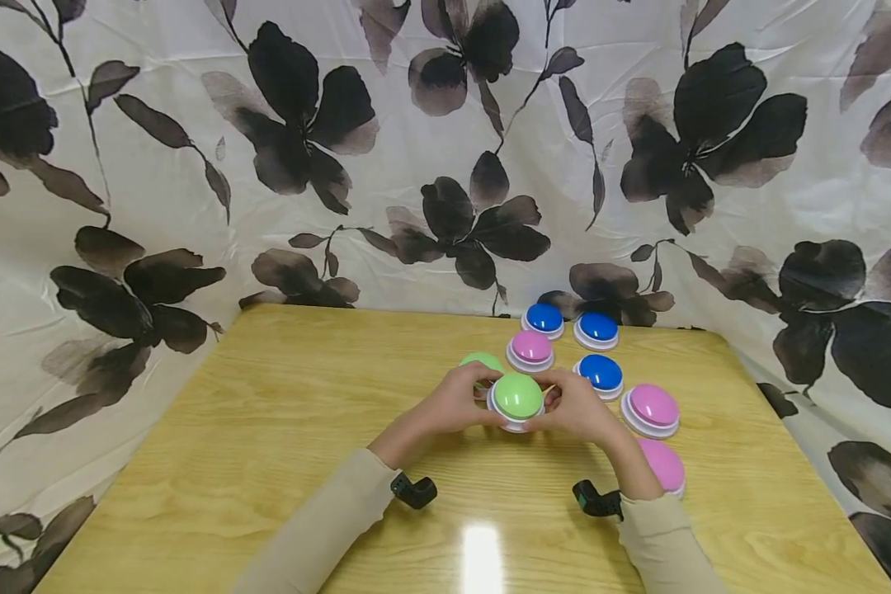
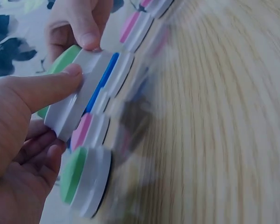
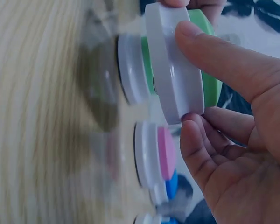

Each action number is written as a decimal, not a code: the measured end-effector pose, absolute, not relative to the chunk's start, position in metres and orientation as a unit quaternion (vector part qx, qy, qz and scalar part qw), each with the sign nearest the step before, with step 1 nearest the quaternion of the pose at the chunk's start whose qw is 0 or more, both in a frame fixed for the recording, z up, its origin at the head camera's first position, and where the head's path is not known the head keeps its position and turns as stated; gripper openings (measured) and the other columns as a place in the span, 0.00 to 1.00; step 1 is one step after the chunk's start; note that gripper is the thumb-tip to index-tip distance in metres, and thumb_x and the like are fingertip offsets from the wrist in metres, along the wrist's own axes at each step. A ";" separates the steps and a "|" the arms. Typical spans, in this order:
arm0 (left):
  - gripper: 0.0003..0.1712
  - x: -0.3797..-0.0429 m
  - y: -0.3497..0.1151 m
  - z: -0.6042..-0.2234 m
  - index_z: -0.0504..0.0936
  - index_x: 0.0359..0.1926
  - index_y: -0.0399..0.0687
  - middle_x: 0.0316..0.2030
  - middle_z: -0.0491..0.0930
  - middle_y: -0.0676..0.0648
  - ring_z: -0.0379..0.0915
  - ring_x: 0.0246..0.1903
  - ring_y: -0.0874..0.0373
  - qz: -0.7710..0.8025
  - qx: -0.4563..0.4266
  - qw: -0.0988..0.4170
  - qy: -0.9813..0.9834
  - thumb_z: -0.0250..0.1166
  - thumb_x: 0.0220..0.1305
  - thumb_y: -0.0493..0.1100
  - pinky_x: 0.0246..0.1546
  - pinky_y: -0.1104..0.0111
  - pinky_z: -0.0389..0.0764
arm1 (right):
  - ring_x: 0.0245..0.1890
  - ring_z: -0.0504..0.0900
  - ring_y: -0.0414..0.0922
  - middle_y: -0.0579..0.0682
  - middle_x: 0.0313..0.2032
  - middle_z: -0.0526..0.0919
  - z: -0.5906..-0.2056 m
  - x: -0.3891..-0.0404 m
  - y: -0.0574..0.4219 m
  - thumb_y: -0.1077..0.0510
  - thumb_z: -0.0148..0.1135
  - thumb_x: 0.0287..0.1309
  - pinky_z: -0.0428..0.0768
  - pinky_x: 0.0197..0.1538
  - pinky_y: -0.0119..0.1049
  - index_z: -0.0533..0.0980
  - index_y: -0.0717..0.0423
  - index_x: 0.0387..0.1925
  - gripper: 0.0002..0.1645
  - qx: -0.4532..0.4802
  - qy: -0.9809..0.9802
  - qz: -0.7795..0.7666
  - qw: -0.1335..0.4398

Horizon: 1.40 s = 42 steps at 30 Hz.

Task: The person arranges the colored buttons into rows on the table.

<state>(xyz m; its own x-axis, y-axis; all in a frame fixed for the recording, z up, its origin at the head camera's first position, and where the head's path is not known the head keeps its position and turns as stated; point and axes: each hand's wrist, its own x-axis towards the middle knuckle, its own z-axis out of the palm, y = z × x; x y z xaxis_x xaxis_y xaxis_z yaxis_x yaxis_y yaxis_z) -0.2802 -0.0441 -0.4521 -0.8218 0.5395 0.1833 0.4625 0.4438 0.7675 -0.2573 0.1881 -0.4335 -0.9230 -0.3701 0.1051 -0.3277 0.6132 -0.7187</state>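
Note:
A green push button (image 1: 518,396) with a round white base is held between both hands above the wooden table. My left hand (image 1: 460,400) grips its left side, thumb on the white rim and fingers curled beneath. From the right, my right hand (image 1: 575,408) grips the opposite side the same way. In the left wrist view the held button's base (image 2: 81,93) is tilted and raised off the tabletop. A second green button (image 1: 483,360) stands on the table just behind the left hand, partly hidden by it.
Blue buttons (image 1: 600,373) and pink buttons (image 1: 530,348) stand on the table (image 1: 304,429) behind and right of the hands. One pink button (image 1: 661,466) lies partly behind the right forearm. Floral cloth (image 1: 386,165) hangs along the table's back and sides.

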 end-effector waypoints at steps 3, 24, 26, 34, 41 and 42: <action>0.40 -0.280 -0.055 -0.452 0.76 0.58 0.32 0.47 0.76 0.46 0.73 0.47 0.56 0.440 0.299 0.036 0.846 0.81 0.44 0.43 0.45 0.70 0.79 | 0.33 0.76 0.45 0.49 0.40 0.80 -0.432 -0.260 0.178 0.50 0.85 0.32 0.79 0.35 0.36 0.79 0.57 0.53 0.41 -0.203 0.897 -0.393 0.025; 0.37 -0.295 -0.143 -0.434 0.79 0.56 0.43 0.50 0.77 0.51 0.73 0.48 0.56 0.430 0.261 -0.013 0.864 0.81 0.44 0.47 0.45 0.62 0.78 | 0.34 0.78 0.42 0.49 0.42 0.81 -0.407 -0.298 0.094 0.52 0.85 0.33 0.78 0.38 0.34 0.79 0.60 0.51 0.39 -0.269 0.894 -0.357 0.021; 0.37 -0.298 -0.147 -0.435 0.79 0.57 0.43 0.51 0.77 0.50 0.73 0.48 0.55 0.432 0.261 -0.015 0.863 0.81 0.44 0.47 0.46 0.61 0.78 | 0.35 0.78 0.43 0.49 0.43 0.81 -0.406 -0.302 0.090 0.52 0.85 0.33 0.78 0.39 0.33 0.80 0.59 0.51 0.39 -0.275 0.894 -0.354 0.023; 0.37 -0.309 -0.164 -0.438 0.78 0.57 0.41 0.52 0.77 0.47 0.74 0.49 0.53 0.442 0.248 -0.009 0.862 0.80 0.45 0.46 0.47 0.57 0.78 | 0.35 0.78 0.43 0.48 0.43 0.82 -0.404 -0.320 0.074 0.51 0.84 0.34 0.78 0.38 0.33 0.79 0.58 0.53 0.40 -0.283 0.896 -0.339 0.049; 0.37 -0.319 -0.173 -0.435 0.77 0.58 0.39 0.53 0.77 0.45 0.74 0.50 0.50 0.449 0.235 0.001 0.862 0.80 0.46 0.43 0.49 0.55 0.77 | 0.37 0.78 0.43 0.47 0.43 0.83 -0.404 -0.334 0.064 0.50 0.82 0.36 0.78 0.40 0.35 0.80 0.56 0.52 0.37 -0.291 0.897 -0.330 0.044; 0.37 -0.321 -0.174 -0.435 0.77 0.59 0.39 0.53 0.77 0.44 0.74 0.50 0.50 0.447 0.235 0.003 0.863 0.79 0.46 0.43 0.49 0.56 0.77 | 0.37 0.78 0.43 0.46 0.43 0.83 -0.406 -0.336 0.063 0.50 0.82 0.36 0.78 0.40 0.35 0.80 0.56 0.51 0.37 -0.294 0.896 -0.329 0.044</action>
<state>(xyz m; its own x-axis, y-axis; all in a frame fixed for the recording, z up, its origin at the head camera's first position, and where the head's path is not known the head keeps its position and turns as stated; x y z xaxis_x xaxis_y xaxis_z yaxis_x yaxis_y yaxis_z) -0.3207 -0.1741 -0.4355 -0.8893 0.4088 0.2051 0.4036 0.4904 0.7724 -0.3362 0.0633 -0.4055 -0.8234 -0.5556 0.1154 -0.4981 0.6103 -0.6160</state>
